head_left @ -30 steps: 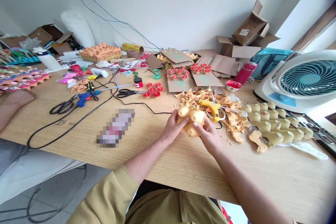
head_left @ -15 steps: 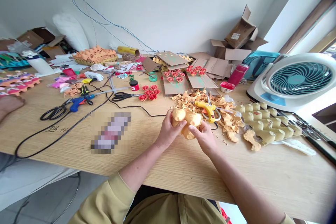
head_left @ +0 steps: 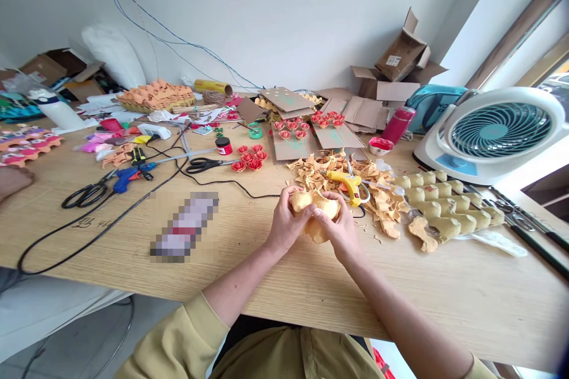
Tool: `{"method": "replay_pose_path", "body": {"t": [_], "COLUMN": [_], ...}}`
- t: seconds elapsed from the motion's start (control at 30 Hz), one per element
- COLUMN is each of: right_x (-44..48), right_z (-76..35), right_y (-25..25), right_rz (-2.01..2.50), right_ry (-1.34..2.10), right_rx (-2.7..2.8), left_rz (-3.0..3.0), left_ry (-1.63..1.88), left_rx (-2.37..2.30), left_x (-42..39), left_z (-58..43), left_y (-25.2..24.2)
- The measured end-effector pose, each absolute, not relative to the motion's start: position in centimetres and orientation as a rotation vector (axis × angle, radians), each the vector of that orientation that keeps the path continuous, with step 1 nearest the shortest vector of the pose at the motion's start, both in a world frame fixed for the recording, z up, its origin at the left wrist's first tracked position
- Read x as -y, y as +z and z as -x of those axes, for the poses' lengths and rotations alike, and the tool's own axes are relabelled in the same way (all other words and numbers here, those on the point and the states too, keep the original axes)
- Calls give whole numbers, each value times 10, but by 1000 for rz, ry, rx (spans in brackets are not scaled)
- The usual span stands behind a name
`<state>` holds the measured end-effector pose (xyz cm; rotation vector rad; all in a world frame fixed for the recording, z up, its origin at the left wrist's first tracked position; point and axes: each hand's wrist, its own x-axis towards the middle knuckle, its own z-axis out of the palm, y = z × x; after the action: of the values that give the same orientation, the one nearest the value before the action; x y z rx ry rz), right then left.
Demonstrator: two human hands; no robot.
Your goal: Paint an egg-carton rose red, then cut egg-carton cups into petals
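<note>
The left hand (head_left: 287,224) and right hand (head_left: 341,228) hold a bumpy pale-orange piece (head_left: 316,231) between them, fingers curled round its sides and thumbs close together across it, over the counter (head_left: 444,302). Just beyond, a yellow glue gun (head_left: 353,188) lies among torn orange scraps (head_left: 306,172); a cup-shaped tray (head_left: 444,210) sits to the right.

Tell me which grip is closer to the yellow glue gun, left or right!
Right. The right grip is just on the near side of the yellow glue gun; the left grip is farther off, to its left and also on its near side.
</note>
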<state>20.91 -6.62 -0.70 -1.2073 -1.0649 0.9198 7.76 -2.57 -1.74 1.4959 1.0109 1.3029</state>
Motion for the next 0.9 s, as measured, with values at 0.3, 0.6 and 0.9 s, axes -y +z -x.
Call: {"method": "replay_pose_path", "body": {"t": [0.3, 0.6, 0.9], "right_x": [68, 65, 62], "right_z": [-208, -211, -214], "right_y": [-8, -6, -10], "right_rz": [1143, 1169, 1133], "right_ry": [833, 870, 932], "right_rx": [1134, 1072, 1012], "left_rz": [-1489, -1495, -1449], "left_ry": [1312, 1308, 1298], "left_rx": [-1088, -1123, -1082], "left_x": [28, 29, 29], "left_z": [-79, -80, -81], "left_y": [-11, -11, -10]}}
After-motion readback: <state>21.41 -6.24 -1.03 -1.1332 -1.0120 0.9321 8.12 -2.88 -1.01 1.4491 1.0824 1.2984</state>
